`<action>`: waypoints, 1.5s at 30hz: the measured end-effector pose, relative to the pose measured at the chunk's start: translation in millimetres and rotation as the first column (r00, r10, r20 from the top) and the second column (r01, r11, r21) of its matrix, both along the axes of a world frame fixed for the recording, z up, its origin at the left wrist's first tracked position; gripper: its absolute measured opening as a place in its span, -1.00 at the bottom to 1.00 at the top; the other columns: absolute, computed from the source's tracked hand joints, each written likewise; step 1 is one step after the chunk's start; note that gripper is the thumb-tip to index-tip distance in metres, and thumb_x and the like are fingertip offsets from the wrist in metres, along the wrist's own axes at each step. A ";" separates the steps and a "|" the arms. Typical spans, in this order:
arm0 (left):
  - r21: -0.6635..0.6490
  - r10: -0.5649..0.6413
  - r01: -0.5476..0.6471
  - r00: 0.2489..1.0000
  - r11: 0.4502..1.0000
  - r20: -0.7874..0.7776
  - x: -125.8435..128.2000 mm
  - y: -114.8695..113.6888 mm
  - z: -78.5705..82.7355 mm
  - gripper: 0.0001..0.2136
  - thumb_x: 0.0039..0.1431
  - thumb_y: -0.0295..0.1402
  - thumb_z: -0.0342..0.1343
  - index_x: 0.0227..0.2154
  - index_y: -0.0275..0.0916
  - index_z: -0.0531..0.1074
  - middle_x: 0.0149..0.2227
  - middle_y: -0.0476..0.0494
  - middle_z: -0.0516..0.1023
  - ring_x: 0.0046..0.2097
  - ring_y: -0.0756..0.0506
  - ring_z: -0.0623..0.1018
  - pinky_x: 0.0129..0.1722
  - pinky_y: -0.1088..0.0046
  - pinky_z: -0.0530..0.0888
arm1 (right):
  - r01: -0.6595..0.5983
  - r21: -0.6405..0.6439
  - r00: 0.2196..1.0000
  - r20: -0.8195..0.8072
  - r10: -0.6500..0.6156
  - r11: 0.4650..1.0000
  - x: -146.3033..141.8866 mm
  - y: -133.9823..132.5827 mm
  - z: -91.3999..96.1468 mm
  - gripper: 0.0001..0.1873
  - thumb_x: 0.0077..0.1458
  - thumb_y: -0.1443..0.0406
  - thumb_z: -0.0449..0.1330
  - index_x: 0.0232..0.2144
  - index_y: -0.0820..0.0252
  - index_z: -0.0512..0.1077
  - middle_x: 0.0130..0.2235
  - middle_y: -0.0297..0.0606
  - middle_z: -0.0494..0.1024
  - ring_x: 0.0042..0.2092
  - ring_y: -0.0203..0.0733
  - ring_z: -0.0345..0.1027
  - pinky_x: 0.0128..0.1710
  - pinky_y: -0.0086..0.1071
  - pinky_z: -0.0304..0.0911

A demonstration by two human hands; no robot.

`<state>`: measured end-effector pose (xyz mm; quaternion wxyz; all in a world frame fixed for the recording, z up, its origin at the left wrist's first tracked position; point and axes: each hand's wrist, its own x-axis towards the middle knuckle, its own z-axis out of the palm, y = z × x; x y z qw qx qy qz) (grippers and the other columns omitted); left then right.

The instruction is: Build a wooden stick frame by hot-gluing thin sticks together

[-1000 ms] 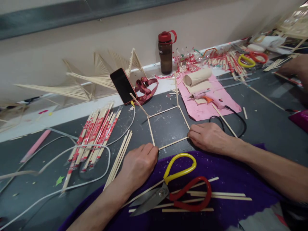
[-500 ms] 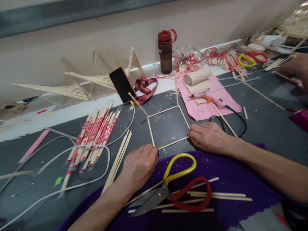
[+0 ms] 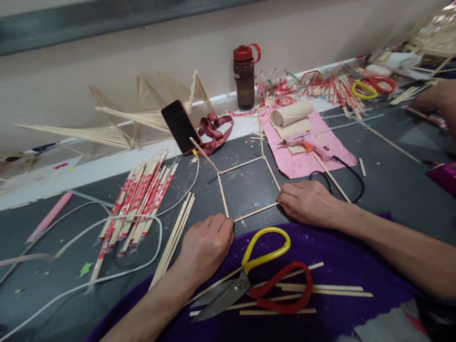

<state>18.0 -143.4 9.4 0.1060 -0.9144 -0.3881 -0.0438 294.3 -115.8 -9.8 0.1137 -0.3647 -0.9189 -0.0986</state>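
A square frame of thin wooden sticks point(image 3: 223, 194) lies flat on the dark table, with two more sticks rising from its far corners. My left hand point(image 3: 204, 244) is curled, its fingertips pinching the frame's near left corner. My right hand point(image 3: 308, 203) lies with fingers pressed together on the near right corner. Scissors with one yellow and one red handle point(image 3: 261, 275) rest on the purple cloth point(image 3: 342, 256) between my arms, among loose sticks.
Wrapped chopsticks point(image 3: 142, 199) and bare sticks point(image 3: 176, 232) lie at left beside a white cable point(image 3: 107, 223). A glue gun point(image 3: 308, 146) sits on a pink sheet point(image 3: 302, 164). Behind stand a phone point(image 3: 177, 126), a brown bottle point(image 3: 244, 78) and stick models point(image 3: 117, 121). Another person's hand point(image 3: 440, 97) shows far right.
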 end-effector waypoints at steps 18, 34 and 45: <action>-0.431 0.498 -0.357 0.822 0.829 0.278 -12.1 72.0 17.2 -0.70 0.09 -0.21 0.00 -0.17 -0.18 0.47 -0.35 -0.02 0.59 -0.36 -0.05 0.55 -0.35 0.48 0.40 | 0.092 -0.502 0.888 -0.350 -0.299 0.860 8.0 13.7 22.0 -0.83 0.07 0.36 0.10 -0.39 0.22 0.51 -0.41 -0.31 0.54 -0.38 -0.34 0.36 -0.37 -0.50 0.15; -0.516 0.622 -0.433 0.731 0.740 0.279 2.0 115.9 -2.7 -0.68 0.00 -0.21 0.04 -0.18 -0.20 0.46 -0.40 -0.03 0.59 -0.35 -0.07 0.55 -0.32 0.49 0.39 | 0.477 -0.332 0.866 0.019 -0.500 0.814 -18.6 109.4 12.4 -0.70 0.03 0.19 0.10 -0.23 0.20 0.48 -0.22 -0.16 0.51 -0.28 -0.17 0.35 -0.34 -0.41 0.10; -0.488 0.569 -0.385 0.760 0.783 0.314 0.1 119.5 -8.3 -0.72 0.04 -0.21 -0.01 -0.29 -0.21 0.50 -0.39 -0.06 0.60 -0.41 -0.05 0.54 -0.35 0.48 0.39 | 0.384 -0.412 0.853 -0.184 -0.488 0.826 -12.6 109.9 3.6 -0.76 0.01 0.29 0.11 -0.28 0.23 0.49 -0.29 -0.23 0.52 -0.34 -0.28 0.35 -0.36 -0.46 0.14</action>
